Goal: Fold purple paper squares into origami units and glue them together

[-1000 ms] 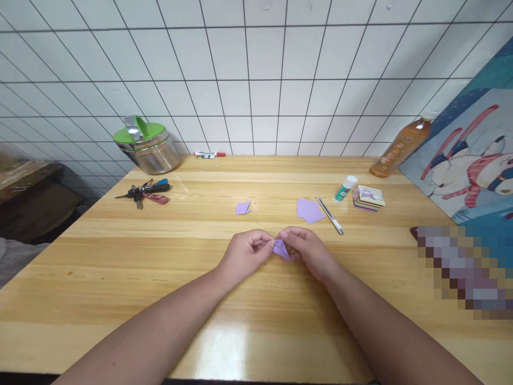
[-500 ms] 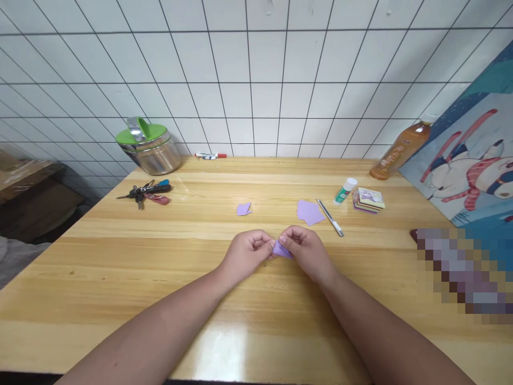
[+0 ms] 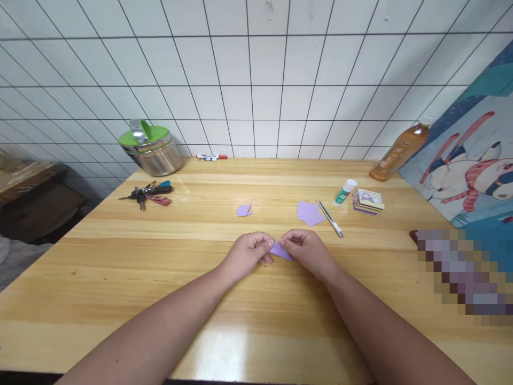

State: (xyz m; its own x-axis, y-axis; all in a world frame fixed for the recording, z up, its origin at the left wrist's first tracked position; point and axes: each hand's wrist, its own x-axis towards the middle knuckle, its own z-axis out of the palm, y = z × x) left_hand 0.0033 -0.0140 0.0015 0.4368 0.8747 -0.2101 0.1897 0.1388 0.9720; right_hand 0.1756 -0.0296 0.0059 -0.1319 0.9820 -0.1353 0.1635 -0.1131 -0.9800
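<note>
Between my hands is a small folded piece of purple paper (image 3: pixel 281 251), with one pointed corner toward the lower right. My left hand (image 3: pixel 253 253) pinches its left end between thumb and fingers. My right hand (image 3: pixel 305 250) grips its upper right edge the same way. Parts of the paper are hidden under the fingertips. Beyond my left hand lies a small folded purple paper piece (image 3: pixel 244 210). Past my right hand rest several flat purple paper sheets (image 3: pixel 310 213), with a utility knife (image 3: pixel 331 219) slanting beside them.
A glue stick (image 3: pixel 345 192) stands by a stack of small paper (image 3: pixel 368 201) on the right. Farther back are a tea bottle (image 3: pixel 399 152) and a cartoon picture (image 3: pixel 476 155). Keys (image 3: pixel 146 193), a green-lidded metal pot (image 3: pixel 152 152) and markers (image 3: pixel 211 157) sit on the left side.
The purple paper has turned slightly, showing a sharper triangular shape between my hands. My left fingers have shifted a little, with lower fingertips now visible beneath the paper.
</note>
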